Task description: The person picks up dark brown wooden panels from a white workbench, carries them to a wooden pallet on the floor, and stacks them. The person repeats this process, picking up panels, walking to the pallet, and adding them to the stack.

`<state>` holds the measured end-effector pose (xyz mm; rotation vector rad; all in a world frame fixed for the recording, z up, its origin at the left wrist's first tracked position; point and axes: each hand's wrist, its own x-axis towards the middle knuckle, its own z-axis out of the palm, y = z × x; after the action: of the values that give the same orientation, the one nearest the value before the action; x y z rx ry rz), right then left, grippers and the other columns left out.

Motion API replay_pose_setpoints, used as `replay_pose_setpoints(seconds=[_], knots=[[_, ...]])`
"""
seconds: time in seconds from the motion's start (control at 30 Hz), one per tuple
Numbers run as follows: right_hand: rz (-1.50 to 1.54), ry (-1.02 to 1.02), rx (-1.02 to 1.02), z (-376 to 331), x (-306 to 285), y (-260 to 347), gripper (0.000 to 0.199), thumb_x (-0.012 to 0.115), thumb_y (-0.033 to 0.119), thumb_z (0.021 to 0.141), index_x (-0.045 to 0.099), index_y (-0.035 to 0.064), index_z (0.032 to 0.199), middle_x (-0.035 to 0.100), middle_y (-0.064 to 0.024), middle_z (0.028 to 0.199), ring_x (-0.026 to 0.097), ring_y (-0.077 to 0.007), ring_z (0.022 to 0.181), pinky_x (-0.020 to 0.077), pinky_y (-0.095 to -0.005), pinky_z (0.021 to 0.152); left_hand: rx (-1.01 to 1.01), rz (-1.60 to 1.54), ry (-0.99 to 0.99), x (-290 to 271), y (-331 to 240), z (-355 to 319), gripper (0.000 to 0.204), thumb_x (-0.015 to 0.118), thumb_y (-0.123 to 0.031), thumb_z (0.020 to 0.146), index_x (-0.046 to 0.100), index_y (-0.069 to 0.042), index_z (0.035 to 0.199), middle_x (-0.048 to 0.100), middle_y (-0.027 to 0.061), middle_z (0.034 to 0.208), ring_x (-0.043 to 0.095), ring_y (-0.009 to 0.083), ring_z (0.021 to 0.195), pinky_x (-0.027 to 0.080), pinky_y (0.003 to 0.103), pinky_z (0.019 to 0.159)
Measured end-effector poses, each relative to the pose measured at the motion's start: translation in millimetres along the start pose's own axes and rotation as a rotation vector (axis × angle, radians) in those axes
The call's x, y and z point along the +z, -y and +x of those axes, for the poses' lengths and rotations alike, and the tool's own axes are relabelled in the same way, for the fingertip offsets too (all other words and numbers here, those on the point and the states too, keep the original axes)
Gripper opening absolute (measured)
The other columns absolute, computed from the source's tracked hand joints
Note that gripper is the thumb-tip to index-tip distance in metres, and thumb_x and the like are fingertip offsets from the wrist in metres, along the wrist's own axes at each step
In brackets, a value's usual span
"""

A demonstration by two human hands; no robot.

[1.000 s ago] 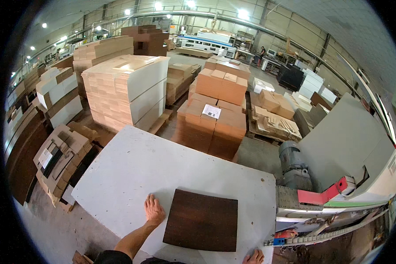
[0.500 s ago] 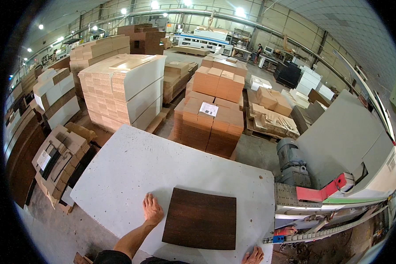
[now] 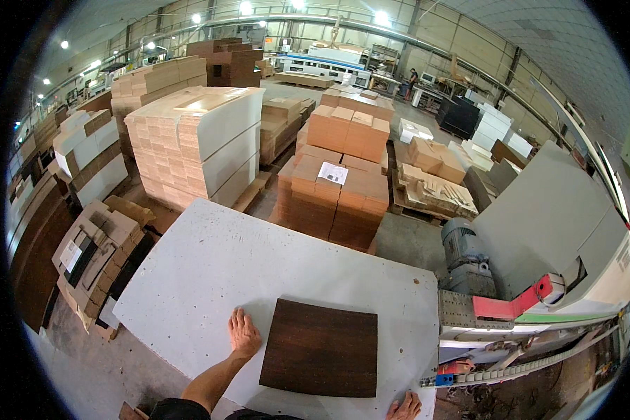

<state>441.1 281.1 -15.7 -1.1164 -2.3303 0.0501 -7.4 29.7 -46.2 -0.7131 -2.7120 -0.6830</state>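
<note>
A dark brown rectangular wood panel (image 3: 322, 347) lies flat on a big white table (image 3: 245, 273) near its front edge. My left hand (image 3: 244, 332) rests flat on the table, fingers spread, just left of the panel's left edge. My right hand (image 3: 404, 407) sits at the table's front right corner, below the panel's lower right corner; only its fingers show and it grips nothing that I can see.
A grey machine (image 3: 539, 238) with a red guard (image 3: 514, 305) and a motor (image 3: 462, 246) stands at the right. Stacks of tan boards (image 3: 339, 175) and white-sided panels (image 3: 196, 143) fill the floor behind. More board piles (image 3: 94, 248) lie at the left.
Both hands and the panel stay where they were. The view has shifted slightly.
</note>
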Motion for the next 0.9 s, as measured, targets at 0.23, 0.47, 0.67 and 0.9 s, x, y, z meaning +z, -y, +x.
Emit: replay_pose_setpoints(seconds=[0.23, 0.47, 0.67, 0.9], knots=[[-0.022, -0.014, -0.012, 0.4, 0.9, 0.6, 0.044, 0.059, 0.025, 0.09, 0.056, 0.0007, 0.128, 0.055, -0.024, 0.126, 0.05, -0.045, 0.114, 0.0406, -0.0569, 0.093, 0.002, -0.01, -0.013, -0.9, -1.5, 0.0, 0.041, 0.055, -0.008, 0.083, 0.05, 0.006, 0.121, 0.04, 0.0277, 0.143, 0.032, 0.0447, 0.138, 0.025, 0.056, 0.113], [-0.035, -0.011, -0.016, 0.0, 1.4, -0.8, 0.046, 0.059, 0.024, 0.09, 0.056, 0.0008, 0.129, 0.053, -0.0229, 0.129, 0.05, -0.0444, 0.114, 0.0404, -0.0558, 0.094, -0.032, 0.0, 0.003, -1.2, -3.0, 0.7, 0.041, 0.054, -0.008, 0.083, 0.049, 0.005, 0.122, 0.04, 0.0269, 0.143, 0.031, 0.0442, 0.139, 0.025, 0.056, 0.113], [0.003, -0.014, -0.018, 0.8, -0.7, -0.5, 0.046, 0.06, 0.024, 0.089, 0.056, 0.0023, 0.129, 0.054, -0.0223, 0.128, 0.05, -0.0434, 0.115, 0.0407, -0.0553, 0.095, -0.031, -0.007, 0.014, -1.1, -1.7, -0.5, 0.042, 0.055, -0.009, 0.083, 0.049, 0.005, 0.122, 0.04, 0.0268, 0.143, 0.031, 0.044, 0.139, 0.024, 0.056, 0.113], [-0.012, -0.007, -0.023, 4.8, -5.6, 6.3, 0.045, 0.061, 0.021, 0.089, 0.057, 0.002, 0.128, 0.055, -0.0225, 0.127, 0.051, -0.0432, 0.115, 0.0416, -0.0551, 0.096, -0.019, -0.004, 0.031, -0.1, 0.9, 0.4, 0.044, 0.053, -0.01, 0.082, 0.048, 0.007, 0.123, 0.039, 0.0264, 0.144, 0.03, 0.0433, 0.139, 0.024, 0.055, 0.114]])
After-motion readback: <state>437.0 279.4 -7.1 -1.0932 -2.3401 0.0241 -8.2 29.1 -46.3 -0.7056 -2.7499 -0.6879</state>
